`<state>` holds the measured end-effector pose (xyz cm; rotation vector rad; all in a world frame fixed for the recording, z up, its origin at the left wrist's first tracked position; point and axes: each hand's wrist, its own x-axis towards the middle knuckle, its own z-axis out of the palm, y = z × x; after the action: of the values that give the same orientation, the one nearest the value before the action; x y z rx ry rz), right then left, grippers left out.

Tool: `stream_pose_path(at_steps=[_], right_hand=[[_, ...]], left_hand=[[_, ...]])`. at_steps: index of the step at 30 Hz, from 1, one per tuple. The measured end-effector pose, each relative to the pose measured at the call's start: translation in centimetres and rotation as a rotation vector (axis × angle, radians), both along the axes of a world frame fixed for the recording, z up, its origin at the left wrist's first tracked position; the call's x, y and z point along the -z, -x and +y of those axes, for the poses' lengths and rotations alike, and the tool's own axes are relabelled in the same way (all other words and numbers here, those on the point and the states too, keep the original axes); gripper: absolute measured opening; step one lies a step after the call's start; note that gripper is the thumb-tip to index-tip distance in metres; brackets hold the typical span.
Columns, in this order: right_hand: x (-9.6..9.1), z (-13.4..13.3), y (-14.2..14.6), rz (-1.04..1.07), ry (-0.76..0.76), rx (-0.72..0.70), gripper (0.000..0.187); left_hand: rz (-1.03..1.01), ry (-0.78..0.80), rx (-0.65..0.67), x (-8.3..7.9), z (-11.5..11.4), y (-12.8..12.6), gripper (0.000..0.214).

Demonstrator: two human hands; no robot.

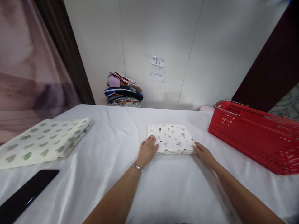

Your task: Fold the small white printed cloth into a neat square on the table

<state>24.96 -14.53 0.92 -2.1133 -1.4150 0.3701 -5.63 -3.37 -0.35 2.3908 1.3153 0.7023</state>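
A folded white cloth with small plant and palm-tree prints lies flat on the white-covered table, in the middle of the view. My left hand rests at its left front corner, fingers stretched out and partly on top of the fabric. At the right front corner, my right hand has its thumb and fingers closed on the edge; the undersides of the fingers are hidden. Several layers show along the cloth's front fold.
Another folded cloth, cream with grey cloud-like prints, lies at the left. A black phone-like slab is in front of it. At the right stands a red plastic basket. Stacked fabrics sit beyond the table's far edge by the wall.
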Motion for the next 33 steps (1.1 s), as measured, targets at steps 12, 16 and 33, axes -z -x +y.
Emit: stream_pose_path(at_steps=[12,16,33], right_hand=[[-0.2,5.1,-2.6,0.207,0.066,-0.007,0.068],[-1.0,5.9,-6.3,0.131,-0.013,0.078,0.063],[-3.3,5.9,12.3,-0.049,-0.151,-0.441,0.023]], left_hand=[[0.045,0.051,-0.084,-1.0,-1.8,-0.6,0.044],[0.100,0.117,0.035,-1.7,-5.4,-2.3,0.060],[-0.421,0.300,-0.135,-1.4,-2.3,-1.5,0.017]])
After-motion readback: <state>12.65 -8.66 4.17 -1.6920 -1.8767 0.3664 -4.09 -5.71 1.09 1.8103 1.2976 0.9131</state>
